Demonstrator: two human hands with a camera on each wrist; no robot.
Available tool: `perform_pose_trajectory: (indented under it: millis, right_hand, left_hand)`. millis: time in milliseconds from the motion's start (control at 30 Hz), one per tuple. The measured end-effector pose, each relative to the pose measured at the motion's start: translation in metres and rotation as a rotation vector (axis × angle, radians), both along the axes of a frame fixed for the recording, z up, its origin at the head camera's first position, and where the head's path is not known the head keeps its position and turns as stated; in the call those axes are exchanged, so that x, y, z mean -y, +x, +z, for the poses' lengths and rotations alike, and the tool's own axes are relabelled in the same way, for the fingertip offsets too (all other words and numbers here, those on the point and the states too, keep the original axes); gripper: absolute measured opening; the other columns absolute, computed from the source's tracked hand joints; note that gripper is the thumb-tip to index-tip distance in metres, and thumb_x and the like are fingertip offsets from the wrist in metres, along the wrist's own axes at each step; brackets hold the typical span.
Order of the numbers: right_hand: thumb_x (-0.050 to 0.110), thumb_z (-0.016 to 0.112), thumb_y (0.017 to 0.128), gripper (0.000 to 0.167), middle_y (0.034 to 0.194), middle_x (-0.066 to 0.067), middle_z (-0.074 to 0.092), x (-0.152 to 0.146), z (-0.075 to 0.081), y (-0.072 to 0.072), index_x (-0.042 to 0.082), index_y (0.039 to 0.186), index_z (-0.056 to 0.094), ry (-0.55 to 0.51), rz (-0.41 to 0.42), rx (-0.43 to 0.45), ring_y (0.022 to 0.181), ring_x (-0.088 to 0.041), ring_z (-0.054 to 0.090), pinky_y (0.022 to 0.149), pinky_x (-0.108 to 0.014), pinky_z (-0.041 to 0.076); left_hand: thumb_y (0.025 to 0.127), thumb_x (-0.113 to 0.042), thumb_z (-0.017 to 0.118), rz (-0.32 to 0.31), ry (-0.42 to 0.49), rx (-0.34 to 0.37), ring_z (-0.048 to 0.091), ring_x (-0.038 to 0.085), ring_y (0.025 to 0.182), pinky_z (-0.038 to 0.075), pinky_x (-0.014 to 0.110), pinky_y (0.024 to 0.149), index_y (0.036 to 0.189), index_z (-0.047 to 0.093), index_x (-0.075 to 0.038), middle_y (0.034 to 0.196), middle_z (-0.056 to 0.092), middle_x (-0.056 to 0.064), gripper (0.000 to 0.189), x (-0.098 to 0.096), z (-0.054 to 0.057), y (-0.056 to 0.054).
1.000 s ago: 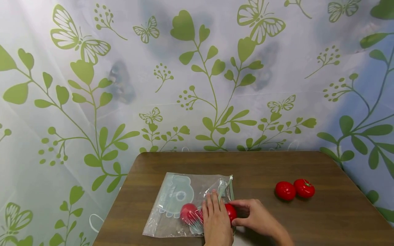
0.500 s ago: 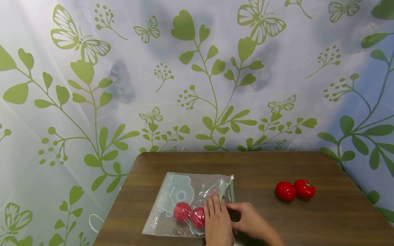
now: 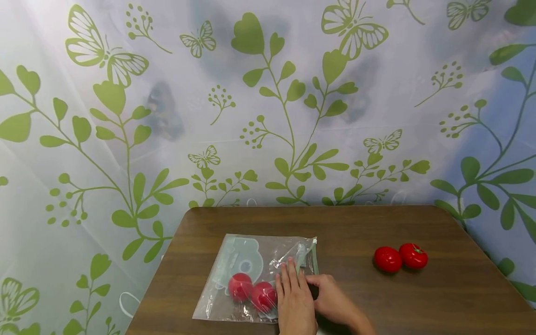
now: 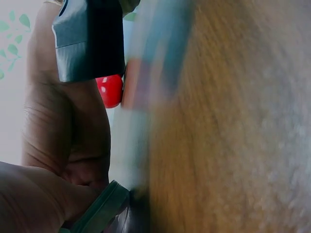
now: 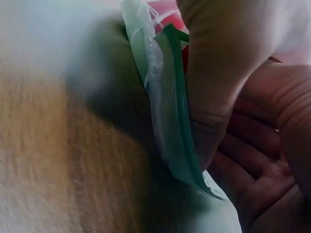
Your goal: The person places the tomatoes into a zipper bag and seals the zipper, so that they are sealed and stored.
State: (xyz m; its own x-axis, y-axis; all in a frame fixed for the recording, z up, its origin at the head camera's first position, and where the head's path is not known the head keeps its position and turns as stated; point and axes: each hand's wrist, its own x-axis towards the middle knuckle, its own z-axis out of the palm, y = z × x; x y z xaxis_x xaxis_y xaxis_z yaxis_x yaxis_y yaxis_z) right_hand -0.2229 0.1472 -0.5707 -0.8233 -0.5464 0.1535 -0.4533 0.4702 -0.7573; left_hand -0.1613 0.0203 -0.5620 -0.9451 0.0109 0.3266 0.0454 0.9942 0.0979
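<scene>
Head view showed a clear plastic bag (image 3: 272,253) lying flat in the lower middle of the frame on a brown wood-grain tabletop (image 3: 351,228), its pale blue printed figure (image 3: 244,260) toward the bag's left. Inside it, a red tomato (image 3: 240,286) lay by the lower part of the print, with a second tomato (image 3: 264,297) just beside it, lower and to the right.

At the bag's right end, the left hand (image 3: 295,300) rested on the plastic, its fingers straight and pointing up the frame. The right hand (image 3: 335,300) was just right of it, its fingertips at the bag's mouth and partly hidden behind the left hand; whether they gripped anything could not be told. Right wrist view put the bag's green edge strip (image 5: 182,107) against a finger, with red showing at the top.

Well apart, at the right of the frame's lower half, a third tomato (image 3: 387,259) touched a fourth tomato (image 3: 413,256) with a green stem top. Leaf-and-butterfly cloth (image 3: 217,135) filled the background.
</scene>
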Motion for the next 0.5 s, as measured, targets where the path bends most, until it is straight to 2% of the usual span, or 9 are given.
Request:
perform_pose_trajectory:
  millis: [100,267,367,500]
  right_hand:
    - [0.019,0.092,0.084,0.045,0.128,0.007,0.08,0.0,-0.002,0.001,0.018,0.127,0.082,-0.021,-0.001,-0.007,0.117,-0.006,0.072,0.108,-0.032,0.057]
    - [0.023,0.09,0.088,0.046,0.132,0.0,0.08,-0.008,-0.003,0.001,0.014,0.132,0.08,-0.034,0.005,0.039,0.122,-0.006,0.07,0.108,-0.028,0.056]
    - [0.024,0.09,0.089,0.045,0.13,0.001,0.08,-0.01,-0.002,0.001,0.014,0.132,0.08,-0.025,0.001,0.059,0.118,-0.003,0.07,0.106,-0.027,0.056]
    - [0.017,0.09,0.087,0.039,0.124,0.003,0.082,-0.004,-0.002,0.002,0.015,0.126,0.083,-0.042,-0.007,0.009,0.111,-0.002,0.071,0.102,-0.028,0.059]
  left_hand:
    - [0.054,-0.022,0.105,0.0,0.004,-0.001,0.045,0.043,0.157,0.041,0.057,0.126,0.146,0.064,-0.002,0.17,0.044,0.024,0.103,0.0,0.001,0.0]
    - [0.053,-0.024,0.105,-0.009,0.01,0.031,0.043,0.043,0.159,0.04,0.058,0.127,0.147,0.063,-0.003,0.171,0.042,0.023,0.106,-0.002,0.002,0.001]
    - [0.052,-0.025,0.106,-0.009,0.009,0.031,0.043,0.043,0.159,0.04,0.057,0.127,0.147,0.063,-0.003,0.171,0.042,0.023,0.107,-0.002,0.001,0.002]
    - [0.052,-0.025,0.105,-0.009,0.0,-0.008,0.045,0.043,0.157,0.041,0.057,0.126,0.145,0.064,-0.003,0.17,0.044,0.024,0.104,0.0,0.0,0.001]
